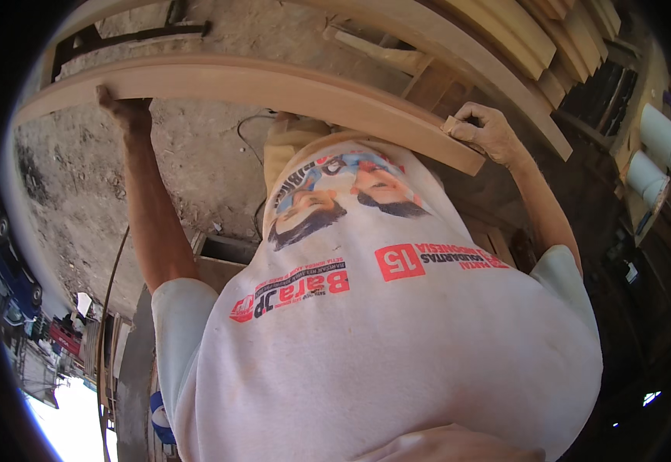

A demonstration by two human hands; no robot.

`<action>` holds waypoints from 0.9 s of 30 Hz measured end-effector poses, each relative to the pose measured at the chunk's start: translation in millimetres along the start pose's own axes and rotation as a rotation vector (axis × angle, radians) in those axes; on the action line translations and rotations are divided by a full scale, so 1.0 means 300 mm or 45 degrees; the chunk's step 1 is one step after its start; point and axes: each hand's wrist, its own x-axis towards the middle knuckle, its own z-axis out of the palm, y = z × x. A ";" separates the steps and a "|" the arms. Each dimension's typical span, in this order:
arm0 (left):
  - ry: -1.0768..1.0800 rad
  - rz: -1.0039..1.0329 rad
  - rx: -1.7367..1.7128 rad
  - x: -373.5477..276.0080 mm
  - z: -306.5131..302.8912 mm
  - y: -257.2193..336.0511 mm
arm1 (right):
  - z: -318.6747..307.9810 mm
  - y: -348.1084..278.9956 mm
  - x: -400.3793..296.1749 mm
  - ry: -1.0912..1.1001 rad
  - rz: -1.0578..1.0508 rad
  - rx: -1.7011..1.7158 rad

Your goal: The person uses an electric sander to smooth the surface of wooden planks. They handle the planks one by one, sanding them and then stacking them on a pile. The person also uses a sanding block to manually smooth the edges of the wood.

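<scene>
A long planed wooden board (289, 92) stretches across in front of my body, bowed by the lens. Its left end runs to the rim of the view, and its right end stops just below my right hand (494, 136). My left hand (127, 112) grips the board from its near edge, thumb against the face and the other fingers hidden behind. Between the thumb and fingers of my right hand is a small tan block (451, 124), held against the board's upper edge near the end. Whether it is wood or folded sandpaper is unclear.
Beyond lies another long board (474, 60), with stacked lumber (566, 40) at upper right. Two white containers (647, 173) sit on a ledge at right. A thin dark cord (240, 130) trails over the dirt floor (208, 156). Blue vehicles (20, 271) appear at far left.
</scene>
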 end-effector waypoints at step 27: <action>-0.112 -0.113 0.050 -0.009 -0.024 0.016 | 0.138 -0.114 0.090 0.112 -0.191 -0.185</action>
